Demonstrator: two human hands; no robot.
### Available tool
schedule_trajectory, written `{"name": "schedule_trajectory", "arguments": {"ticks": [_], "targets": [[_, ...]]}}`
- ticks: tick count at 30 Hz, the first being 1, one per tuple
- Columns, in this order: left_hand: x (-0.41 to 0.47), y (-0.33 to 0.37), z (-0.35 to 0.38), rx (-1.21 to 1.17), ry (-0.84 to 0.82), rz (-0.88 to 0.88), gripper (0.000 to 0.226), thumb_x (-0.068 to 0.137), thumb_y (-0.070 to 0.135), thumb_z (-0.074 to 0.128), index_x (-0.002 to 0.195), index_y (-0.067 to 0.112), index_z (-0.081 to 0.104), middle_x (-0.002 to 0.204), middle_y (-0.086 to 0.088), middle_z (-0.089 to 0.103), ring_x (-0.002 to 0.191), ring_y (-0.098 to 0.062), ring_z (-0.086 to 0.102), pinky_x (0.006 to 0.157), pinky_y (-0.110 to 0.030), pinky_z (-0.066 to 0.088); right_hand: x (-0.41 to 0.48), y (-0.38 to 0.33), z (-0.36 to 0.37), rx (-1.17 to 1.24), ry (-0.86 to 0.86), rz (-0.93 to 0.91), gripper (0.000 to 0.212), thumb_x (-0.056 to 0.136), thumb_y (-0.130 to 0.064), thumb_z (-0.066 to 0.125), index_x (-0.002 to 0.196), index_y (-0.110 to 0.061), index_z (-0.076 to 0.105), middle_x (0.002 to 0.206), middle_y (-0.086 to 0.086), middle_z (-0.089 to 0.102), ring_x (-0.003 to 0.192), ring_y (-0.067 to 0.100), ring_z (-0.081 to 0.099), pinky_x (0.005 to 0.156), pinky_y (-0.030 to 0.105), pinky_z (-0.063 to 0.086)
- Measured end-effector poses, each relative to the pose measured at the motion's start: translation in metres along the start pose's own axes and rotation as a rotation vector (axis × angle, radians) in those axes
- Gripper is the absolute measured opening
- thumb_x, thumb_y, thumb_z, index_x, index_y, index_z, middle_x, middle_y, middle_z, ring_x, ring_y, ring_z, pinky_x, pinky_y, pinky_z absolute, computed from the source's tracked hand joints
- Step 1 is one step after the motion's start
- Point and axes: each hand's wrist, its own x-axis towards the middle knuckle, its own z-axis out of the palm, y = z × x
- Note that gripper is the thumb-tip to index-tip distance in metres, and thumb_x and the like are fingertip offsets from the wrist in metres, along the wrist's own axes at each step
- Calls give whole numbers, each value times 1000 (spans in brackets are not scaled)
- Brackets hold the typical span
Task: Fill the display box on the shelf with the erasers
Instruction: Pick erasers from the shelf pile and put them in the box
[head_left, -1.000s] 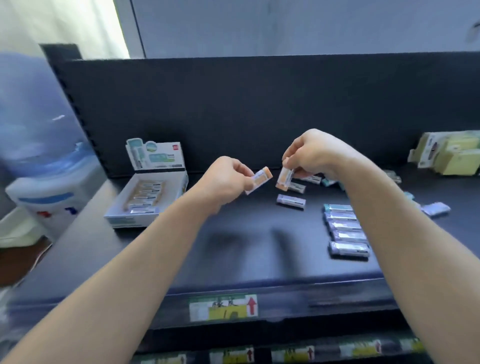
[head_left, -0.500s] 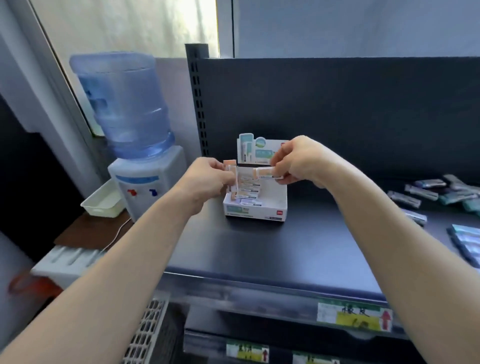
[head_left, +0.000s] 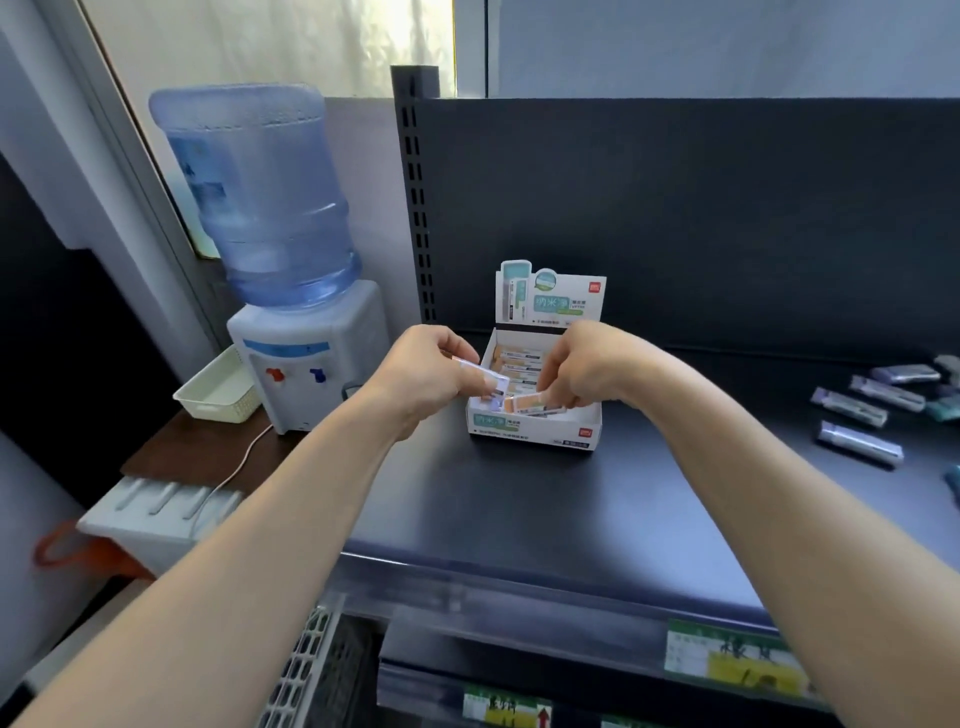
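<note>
A white display box (head_left: 535, 430) with an upright printed back flap stands on the dark shelf (head_left: 519, 499). A row of orange-banded erasers (head_left: 519, 364) lies inside it. My left hand (head_left: 426, 371) hovers at the box's left front corner and pinches a wrapped eraser (head_left: 493, 387). My right hand (head_left: 582, 366) is over the front of the box, holding an orange-banded eraser (head_left: 535, 404) low and level inside it. Loose purple and teal erasers (head_left: 860, 441) lie scattered on the shelf at the far right.
A water dispenser (head_left: 306, 358) with a blue bottle stands left of the shelf on a brown table, next to a pale basket (head_left: 218, 389). A perforated black upright (head_left: 415, 208) and dark back panel bound the shelf. Price labels (head_left: 727, 660) line the front edge.
My view swung left from the loose erasers to the display box. Both hands carried their erasers over to the box and have dropped lower, the right one into its front.
</note>
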Motion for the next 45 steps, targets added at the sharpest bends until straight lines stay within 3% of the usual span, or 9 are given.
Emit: {"name": "schedule_trajectory", "arguments": {"ticks": [7,16,20,28,31,35,40,45], "targets": [[4,-4,3,-19,39,-34,14,81,-2,67,77,10,62,69,-2,58,60,-8,55,48,-12,44,11,-4,-1,-74,-215,-2,13,84,-3,68,97,-6,69,70,2,62,58,11,59,59,18,53],[5,-10,5,-138,79,-100,15,84,-4,63,80,9,58,83,-10,62,75,-19,61,66,-26,54,23,-6,6,-47,-229,-21,27,84,-6,69,109,4,66,89,12,65,73,21,63,81,33,59],[4,-12,5,-158,72,-112,13,85,-3,62,81,9,58,87,-11,65,82,-23,64,83,-38,57,24,-10,7,-60,-228,-20,26,83,-3,67,109,3,65,89,12,66,73,21,64,79,32,59],[3,-13,0,-178,105,-107,18,83,-7,63,82,8,54,89,-15,61,85,-28,64,74,-35,58,27,-9,4,75,-228,12,18,81,3,70,99,4,67,77,12,65,59,16,61,63,24,57],[4,-13,-2,-191,131,-75,20,81,-8,65,80,8,54,82,-11,57,80,-25,62,70,-33,57,33,-5,-7,101,-122,29,24,83,5,65,107,7,65,91,19,68,68,21,63,77,32,59],[9,-10,-2,-195,140,-48,19,79,-7,68,81,7,55,79,-8,57,79,-23,63,75,-36,59,48,5,-17,71,114,-18,30,81,5,60,111,6,64,94,18,67,74,21,60,62,26,52],[16,-4,1,-142,122,-14,22,76,-3,73,82,9,55,83,-11,63,80,-24,65,75,-35,59,50,7,-17,-119,236,-6,26,85,-10,64,110,-4,67,115,11,65,106,26,62,92,36,53],[23,3,8,-20,95,48,20,73,3,77,80,11,60,82,-7,66,71,-14,62,65,-24,55,53,11,-23,-146,232,0,26,85,-7,61,110,-5,68,114,11,67,99,24,64,88,33,54]]}}
